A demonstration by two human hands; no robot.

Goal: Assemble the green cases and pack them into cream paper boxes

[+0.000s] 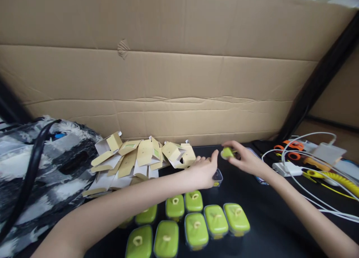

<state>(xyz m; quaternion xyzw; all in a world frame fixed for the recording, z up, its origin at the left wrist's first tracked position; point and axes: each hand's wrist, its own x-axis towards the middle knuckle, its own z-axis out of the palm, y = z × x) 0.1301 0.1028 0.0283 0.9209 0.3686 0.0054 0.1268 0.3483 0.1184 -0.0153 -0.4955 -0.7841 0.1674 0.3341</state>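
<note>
My right hand pinches a small green piece with a pale round part on its left side. Its exact kind is blurred. Just left of it, my left hand has its thumb raised away from the other fingers, which are partly hidden. A clear plastic container stands on the black table right beside the left hand, which covers part of it. Closer to me are several clear containers with green lids, such as this green-lidded container. Each lid carries a pale yellow pull ring.
Opened small cardboard boxes are heaped behind my left forearm. A grey-and-black fabric bundle lies at left. White cables, a white adapter, orange-handled scissors and a phone lie right. A cardboard wall stands behind.
</note>
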